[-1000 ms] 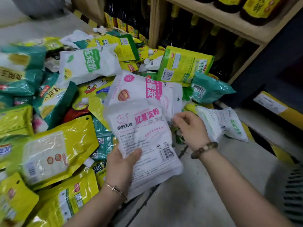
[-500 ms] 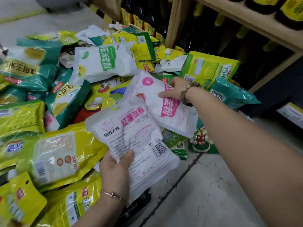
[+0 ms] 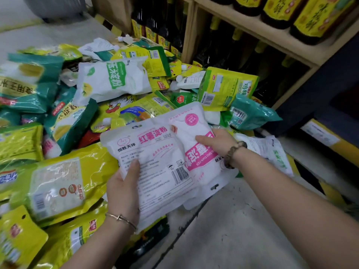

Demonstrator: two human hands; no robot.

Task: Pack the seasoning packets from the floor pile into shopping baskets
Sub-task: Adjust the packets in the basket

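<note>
**White starch packets in both hands at the edge of a floor pile**

White plastic fills the centre of the view. A person's left hand grips a white starch packet printed with pink Chinese characters and a barcode. The thumb presses on the packet's face, and the other fingers are hidden behind it. A thin metal bangle circles that wrist.

The right hand holds a pink-banded starch packet, with its fingers laid across the face near the right edge. The thumb cannot be seen. A bead bracelet sits on the right wrist. The two packets overlap, the left one lying over the edge of the right one, and both are at the near edge of the pile.

The pile of seasoning packets spreads over the floor to the left and ahead. In it are:
- a large yellow pouch, just left of the left hand
- a white corn starch bag with green lettering, farther back
- a yellow-green chicken essence pouch
- a teal pouch beside the chicken essence pouch

A white packet with green print lies just right of the right wrist, on the grey concrete floor. A wooden shelf stands behind the pile, holding dark bottles with yellow labels.
</note>
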